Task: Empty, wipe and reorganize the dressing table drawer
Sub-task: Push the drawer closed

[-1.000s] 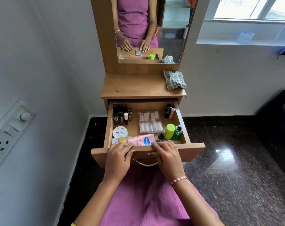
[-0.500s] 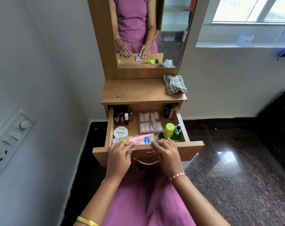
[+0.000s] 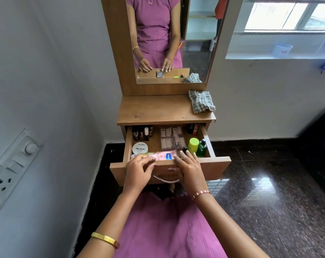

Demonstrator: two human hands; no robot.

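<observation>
Wooden dressing table (image 3: 163, 110) with checked cloth (image 3: 200, 101) at its right rear corner: drawer (image 3: 213, 167) pulled out as before, but left hand (image 3: 139, 169) and right hand (image 3: 190, 169), fingers now loosely extended and gripping nothing, have lifted off its front edge over the pink tube (image 3: 162, 155).

Walls (image 3: 46, 81) were plain white. The floor (image 3: 269, 202) was dark polished stone, reflecting daylight from a window (image 3: 288, 13) at upper right. A switch panel (image 3: 11, 170) was mounted on the left wall. A white tub (image 3: 282, 50) stood on the sill.
</observation>
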